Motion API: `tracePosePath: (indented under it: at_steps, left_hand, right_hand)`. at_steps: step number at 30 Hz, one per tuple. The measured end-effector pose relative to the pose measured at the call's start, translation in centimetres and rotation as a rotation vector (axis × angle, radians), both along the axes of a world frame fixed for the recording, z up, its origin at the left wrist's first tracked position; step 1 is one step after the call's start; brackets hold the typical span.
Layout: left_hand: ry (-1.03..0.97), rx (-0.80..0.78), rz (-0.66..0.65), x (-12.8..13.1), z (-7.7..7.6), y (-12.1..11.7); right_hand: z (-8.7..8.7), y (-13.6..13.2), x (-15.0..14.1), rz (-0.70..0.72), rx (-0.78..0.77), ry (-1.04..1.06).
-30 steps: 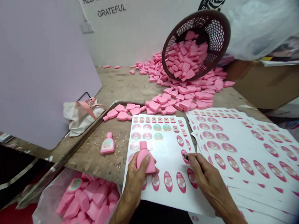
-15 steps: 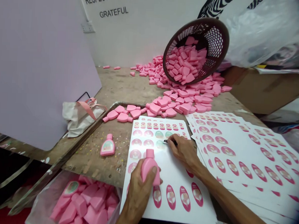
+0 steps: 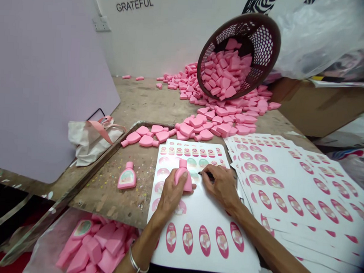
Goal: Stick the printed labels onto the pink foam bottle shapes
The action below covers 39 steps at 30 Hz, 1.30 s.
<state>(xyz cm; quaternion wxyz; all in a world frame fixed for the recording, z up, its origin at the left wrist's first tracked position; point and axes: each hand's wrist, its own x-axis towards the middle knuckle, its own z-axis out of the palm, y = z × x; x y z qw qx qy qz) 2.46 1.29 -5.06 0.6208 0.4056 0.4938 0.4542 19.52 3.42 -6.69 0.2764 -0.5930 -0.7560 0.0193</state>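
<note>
My left hand (image 3: 170, 194) is closed around a plain pink toy bottle (image 3: 182, 176), cap end up, above a white sticker sheet (image 3: 206, 208). No label shows on the bottle's visible face. My right hand (image 3: 223, 187) pinches a thin dark pointed tool (image 3: 209, 176) whose exact kind I cannot make out. The tool's tip is beside a green oval sticker (image 3: 194, 177), just right of the bottle; whether it touches the sheet is unclear. The sheet bears pink and green oval stickers. Left of it lies a pink bottle with a green label (image 3: 127, 176).
A tipped brown basket (image 3: 273, 52) spills pink bottles (image 3: 197, 121) across the wooden table (image 3: 150, 103). More sticker sheets (image 3: 285, 173) spread at right. A plastic bag (image 3: 38, 253) of bottles hangs below the front edge; a cloth bag (image 3: 89, 142) sits left.
My left hand has moved the bottle up and forward over the sheet, closer to the tool tip. My right hand stays near the green stickers. The view has tilted slightly down.
</note>
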Motion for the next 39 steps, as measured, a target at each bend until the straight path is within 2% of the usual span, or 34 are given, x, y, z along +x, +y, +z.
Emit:
tracePosePath:
  at_steps: [4, 8, 11, 13, 16, 19, 21, 25, 30, 39]
  left_hand:
    - [0.007, 0.004, -0.020, -0.1, 0.3, 0.2]
    - [-0.005, -0.015, -0.012, -0.1, 0.5, 0.0]
    - [-0.047, -0.033, 0.010, -0.1, 0.7, -0.2]
    - [-0.071, -0.037, 0.025, -0.1, 0.7, -0.3]
    - [-0.117, -0.009, 0.055, -0.2, 0.2, -0.2]
    - [-0.205, -0.015, 0.137, -0.4, -0.2, -0.1]
    - [-0.277, -0.050, 0.164, -0.5, 0.0, -0.3]
    - [-0.378, -0.075, 0.131, -0.5, 1.6, -1.2]
    - [-0.418, -0.082, 0.079, -0.5, 3.4, -2.0]
    - [-0.408, -0.079, 0.091, -0.3, 3.3, -2.1]
  right_hand:
    - [0.2, 0.2, 0.0, 0.004, -0.027, 0.048]
    - [0.3, 0.1, -0.4, -0.003, 0.113, -0.010]
    - [0.2, 0.0, -0.3, 0.021, 0.163, 0.056]
    - [0.2, -0.1, -0.1, 0.030, 0.120, 0.176]
    - [0.8, -0.2, 0.2, -0.006, -0.038, 0.433]
    - [2.1, -0.6, 0.3, -0.081, -0.167, 0.687]
    - [3.1, -1.2, 0.1, -0.086, -0.218, 0.775]
    - [4.8, -2.7, -1.2, 0.004, -0.314, 0.751]
    - [5.4, -3.7, -2.8, 0.078, -0.378, 0.778]
    - [5.2, -3.6, -3.4, 0.076, -0.356, 0.799]
